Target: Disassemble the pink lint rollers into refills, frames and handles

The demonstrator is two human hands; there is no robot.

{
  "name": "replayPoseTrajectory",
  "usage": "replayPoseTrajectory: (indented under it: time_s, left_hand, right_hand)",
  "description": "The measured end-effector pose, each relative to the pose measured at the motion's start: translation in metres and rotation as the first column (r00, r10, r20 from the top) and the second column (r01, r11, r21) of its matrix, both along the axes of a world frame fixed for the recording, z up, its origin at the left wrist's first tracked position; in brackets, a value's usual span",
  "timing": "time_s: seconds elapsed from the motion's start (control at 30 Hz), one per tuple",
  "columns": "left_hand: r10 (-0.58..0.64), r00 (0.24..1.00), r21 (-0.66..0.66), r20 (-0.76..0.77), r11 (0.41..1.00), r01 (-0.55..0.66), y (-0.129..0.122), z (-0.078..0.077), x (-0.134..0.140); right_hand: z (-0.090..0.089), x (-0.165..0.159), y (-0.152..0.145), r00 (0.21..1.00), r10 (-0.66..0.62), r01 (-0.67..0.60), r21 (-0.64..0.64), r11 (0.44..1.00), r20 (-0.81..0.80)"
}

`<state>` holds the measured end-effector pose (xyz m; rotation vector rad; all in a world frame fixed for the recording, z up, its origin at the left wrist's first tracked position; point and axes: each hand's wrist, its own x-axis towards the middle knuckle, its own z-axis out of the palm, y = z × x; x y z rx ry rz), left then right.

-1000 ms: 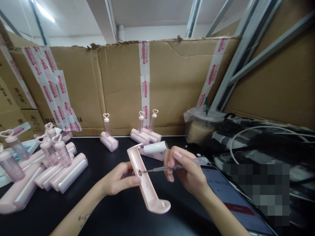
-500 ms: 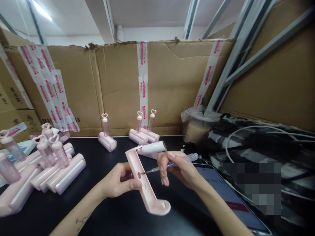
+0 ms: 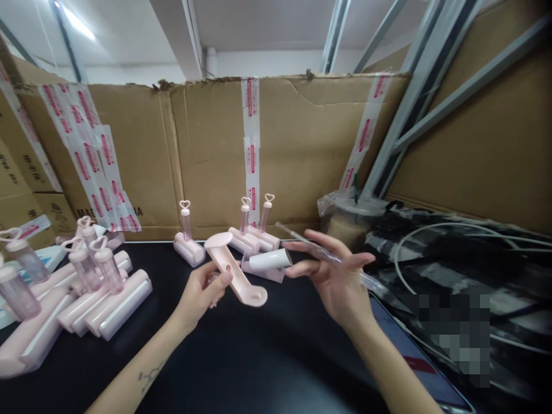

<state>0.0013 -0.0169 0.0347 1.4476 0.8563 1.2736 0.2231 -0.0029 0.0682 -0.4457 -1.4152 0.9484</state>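
Observation:
My left hand [image 3: 207, 287] grips a pale pink trough-shaped plastic shell [image 3: 235, 275] at its middle, thumb on the near edge. The shell's hollow side faces me, and both ends are rounded. My right hand [image 3: 338, 276] has a thin screwdriver [image 3: 321, 250] with a clear handle lying across it, the shaft pointing up and left. The fingers of that hand are partly spread. Just left of them is a white roll [image 3: 271, 260] in a pink translucent cover [image 3: 276, 276] on the table; whether the fingertips touch it I cannot tell.
Several pink rollers [image 3: 116, 305] with upright clear handles crowd the left side. Others [image 3: 190, 250] stand at the back by a cardboard wall [image 3: 207, 155]. On the right are an iced drink cup [image 3: 351, 221], a tablet-like screen [image 3: 414, 356], white cables [image 3: 399, 253] and black material.
The screwdriver tip has come out of the shell and now points up-left. My left hand has moved the shell up and left, tilting it. My right hand has opened its fingers near the white roll.

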Motion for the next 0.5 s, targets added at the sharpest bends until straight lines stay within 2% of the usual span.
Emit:
replayPoseTrajectory:
  time_s: [0.07, 0.17, 0.23, 0.33, 0.43, 0.5]
  left_hand:
    - [0.063, 0.998, -0.027, -0.002, 0.998, -0.063, 0.002, -0.002, 0.005]
    - [0.107, 0.989, -0.001, -0.100, 0.994, -0.108, 0.004, -0.006, 0.012]
    - [0.103, 0.976, 0.050, -0.194, 0.994, -0.095, 0.005, -0.009, 0.015]
    - [0.035, 0.939, 0.152, -0.342, 0.988, 0.018, 0.004, -0.012, 0.013]
    - [0.071, 0.829, 0.286, -0.555, 0.952, 0.110, 0.002, -0.016, 0.007]
    - [0.164, 0.709, 0.396, -0.686, 0.902, 0.174, 0.002, -0.020, 0.004]
  right_hand:
    - [-0.003, -0.005, -0.001, 0.978, -0.100, 0.084, 0.091, 0.992, 0.181]
    - [-0.018, -0.022, -0.004, 0.883, -0.167, 0.054, 0.259, 0.964, 0.439]
    - [-0.030, -0.033, -0.005, 0.840, -0.191, 0.046, 0.284, 0.958, 0.507]
    - [-0.040, -0.035, -0.001, 0.822, -0.252, 0.140, 0.249, 0.958, 0.510]
    - [-0.032, -0.020, 0.008, 0.778, -0.325, 0.199, 0.280, 0.939, 0.537]
    - [-0.022, -0.007, 0.014, 0.676, -0.378, 0.198, 0.338, 0.920, 0.633]
